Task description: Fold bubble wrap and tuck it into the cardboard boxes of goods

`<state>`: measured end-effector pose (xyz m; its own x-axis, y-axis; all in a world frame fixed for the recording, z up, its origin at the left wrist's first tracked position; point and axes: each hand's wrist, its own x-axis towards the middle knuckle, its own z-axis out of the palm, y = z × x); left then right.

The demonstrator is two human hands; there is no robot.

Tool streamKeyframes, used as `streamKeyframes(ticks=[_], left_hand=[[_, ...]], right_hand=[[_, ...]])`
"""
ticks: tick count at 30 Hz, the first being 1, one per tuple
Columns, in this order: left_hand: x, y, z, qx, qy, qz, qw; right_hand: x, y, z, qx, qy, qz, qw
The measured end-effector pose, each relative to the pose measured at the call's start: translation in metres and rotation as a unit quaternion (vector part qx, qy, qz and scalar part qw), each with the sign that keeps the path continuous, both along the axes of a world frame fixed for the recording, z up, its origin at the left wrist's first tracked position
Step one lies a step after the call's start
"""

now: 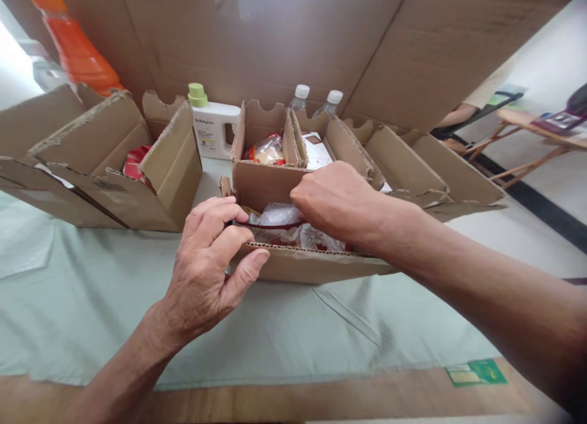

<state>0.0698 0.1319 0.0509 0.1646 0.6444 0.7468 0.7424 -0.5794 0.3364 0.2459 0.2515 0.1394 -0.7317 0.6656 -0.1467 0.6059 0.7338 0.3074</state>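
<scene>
In the middle stands a low cardboard box (pixel 316 270) with its long side toward me. Clear plastic wrapping (pixel 279 215) and red and white packages (pixel 321 237) lie inside it. My left hand (pixel 213 252) is at the box's front left corner, fingers apart and curved over the rim, the thumb in front of the wall. Over the right part of the box, my right hand (pixel 334 200) is closed with the knuckles up. Its fingertips point down and are hidden, so what they grip cannot be made out.
Behind are narrow cardboard bins, one with a red and clear food packet (pixel 268 150). Tall cardboard bins (pixel 119 161) stand left. A white detergent jug (pixel 214 130), clear bottles (pixel 300 98) and an orange bottle (pixel 80 51) stand farther back. Green cloth (pixel 275 332) covers the table.
</scene>
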Motion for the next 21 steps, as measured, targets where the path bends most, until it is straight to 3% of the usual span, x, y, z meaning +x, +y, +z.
streamKeyframes(ticks=[4,7,12,16,18,20,21], left_hand=[[0.000,0.001,-0.001,0.003,-0.006,0.000,1.000],[0.000,0.002,-0.002,0.006,-0.007,0.005,1.000],[0.000,0.004,-0.002,0.010,-0.009,0.011,1.000],[0.003,0.003,0.000,0.000,-0.012,0.017,1.000],[0.003,-0.001,-0.001,-0.014,-0.032,0.026,0.999],[-0.002,-0.010,-0.006,-0.034,-0.081,0.039,0.995],[-0.006,-0.014,-0.011,-0.049,-0.112,0.044,0.992]], right_hand=[[0.009,-0.001,0.008,-0.081,-0.076,-0.049,0.993],[0.025,0.002,0.008,-0.168,-0.059,-0.059,0.982],[0.049,0.004,-0.003,-0.136,0.048,-0.053,0.988],[0.057,0.002,-0.002,-0.198,0.099,-0.004,0.975],[0.067,-0.008,0.006,-0.175,0.171,-0.026,0.969],[0.084,-0.029,0.011,-0.072,0.310,-0.078,0.945],[0.095,-0.043,0.009,-0.003,0.381,-0.107,0.919]])
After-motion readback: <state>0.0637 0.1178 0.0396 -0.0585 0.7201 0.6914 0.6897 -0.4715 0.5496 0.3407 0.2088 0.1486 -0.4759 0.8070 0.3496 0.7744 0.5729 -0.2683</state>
